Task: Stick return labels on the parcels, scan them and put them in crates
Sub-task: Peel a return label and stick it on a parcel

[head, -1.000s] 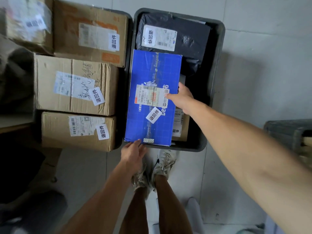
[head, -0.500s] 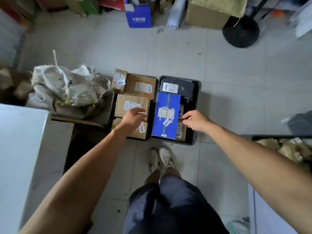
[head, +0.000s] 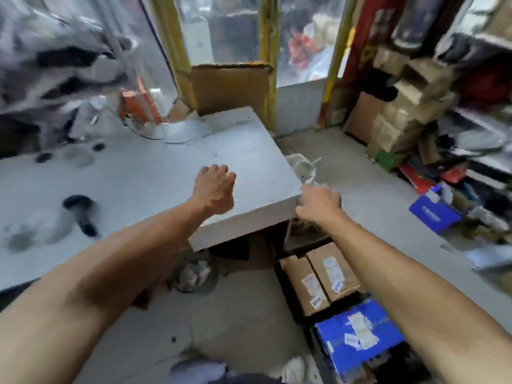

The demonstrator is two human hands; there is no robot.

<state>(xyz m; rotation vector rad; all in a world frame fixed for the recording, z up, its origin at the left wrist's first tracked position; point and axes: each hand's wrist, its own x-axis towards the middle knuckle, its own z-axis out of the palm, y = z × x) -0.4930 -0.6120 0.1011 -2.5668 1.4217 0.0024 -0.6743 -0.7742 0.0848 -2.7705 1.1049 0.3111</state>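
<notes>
Grey concrete floor point(head: 238, 314) runs under a pale grey flat surface point(head: 171, 173) whose near corner juts toward 5 o'clock; the whole view is motion-blurred. At 5 o'clock on the floor a blue rectangular cardboard parcel point(head: 357, 333) lies flat in a dark plastic crate point(head: 311, 338), its top face carrying a white shipping label and smaller white stickers, print unreadable. Its long axis runs from 7 o'clock to 1 o'clock. Just beyond it, toward 1 o'clock, two brown cardboard parcels point(head: 318, 278) lie side by side in a second dark crate point(head: 285, 295), each with white labels, long axes pointing the same way. The left hand point(head: 214, 188) hovers over the surface with its fingers curled loosely, grasping nothing. The right hand point(head: 318, 203) is at the surface's corner edge, blurred, so whether it grips anything cannot be told. A black handheld device point(head: 79, 210) lies on the surface at 9 o'clock.
</notes>
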